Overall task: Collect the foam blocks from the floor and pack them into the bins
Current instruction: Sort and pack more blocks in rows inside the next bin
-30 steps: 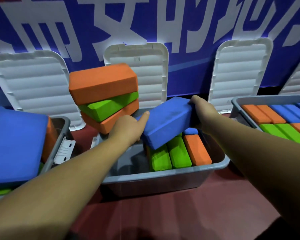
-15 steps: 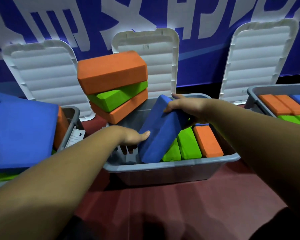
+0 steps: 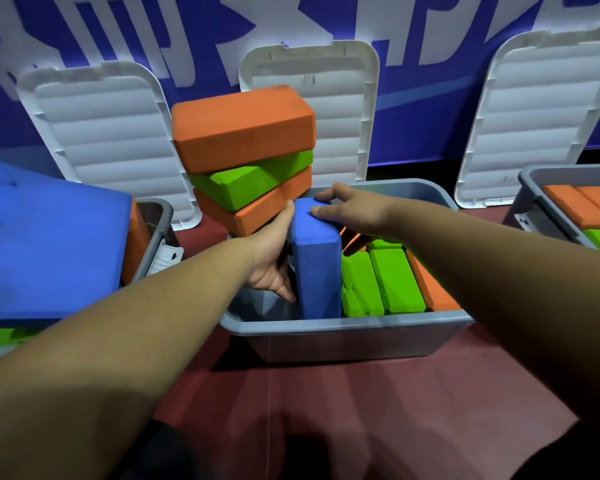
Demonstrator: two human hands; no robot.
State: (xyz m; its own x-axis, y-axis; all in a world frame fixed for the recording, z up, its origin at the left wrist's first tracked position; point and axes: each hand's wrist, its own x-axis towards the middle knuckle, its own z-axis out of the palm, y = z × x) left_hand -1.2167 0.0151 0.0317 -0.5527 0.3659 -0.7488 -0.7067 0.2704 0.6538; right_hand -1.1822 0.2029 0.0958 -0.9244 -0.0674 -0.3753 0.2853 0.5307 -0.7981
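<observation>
One blue block [image 3: 314,258], now upright in the middle bin [image 3: 343,320]

Half a second ago it leaned at a slant over the green blocks [image 3: 378,282]; now it stands on its narrow side at the left end of their row, touching the nearest one, so I judge this piece all but packed (bare floor of the bin still shows to its left). The left hand [image 3: 271,258] lies flat, fingers straight, against its left face; the right hand [image 3: 347,211] curls fingers and thumb over its far top end and holds it. The foam looks matte, with rounded edges and a few small dents on the top face.
</observation>
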